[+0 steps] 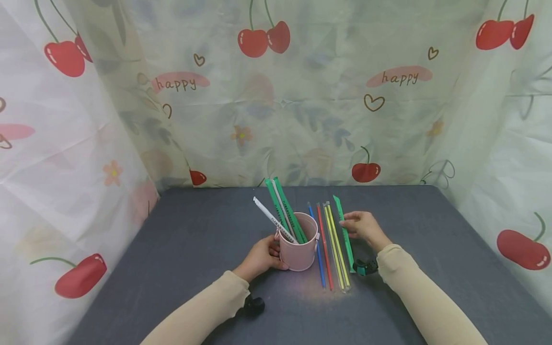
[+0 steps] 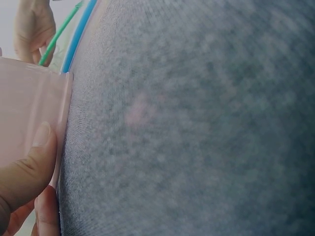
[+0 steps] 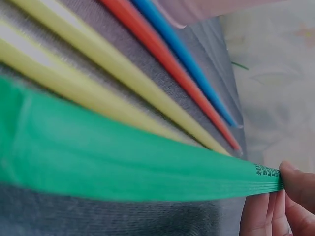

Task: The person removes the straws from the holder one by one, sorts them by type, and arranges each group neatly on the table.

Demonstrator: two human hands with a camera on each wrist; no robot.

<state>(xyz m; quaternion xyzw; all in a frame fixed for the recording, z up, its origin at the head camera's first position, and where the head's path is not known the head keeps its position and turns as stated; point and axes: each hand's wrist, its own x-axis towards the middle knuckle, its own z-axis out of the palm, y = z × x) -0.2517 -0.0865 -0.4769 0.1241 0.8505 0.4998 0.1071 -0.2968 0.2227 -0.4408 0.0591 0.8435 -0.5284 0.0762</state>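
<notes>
My left hand grips the lower left side of a small pink bucket, which stands upright on the dark table. In the left wrist view the thumb presses on the bucket's wall near its base. Green and white paper-wrapped straws stand in the bucket, leaning left. To the right of the bucket, my right hand pinches a green paper-wrapped straw by its upper half. The right wrist view shows this green wrapper close up, with thumb and fingers at its far part.
Between bucket and right hand lie a blue straw, a red straw and two yellow straws in clear wrappers, side by side on the table. A cherry-print curtain surrounds the table's back and sides.
</notes>
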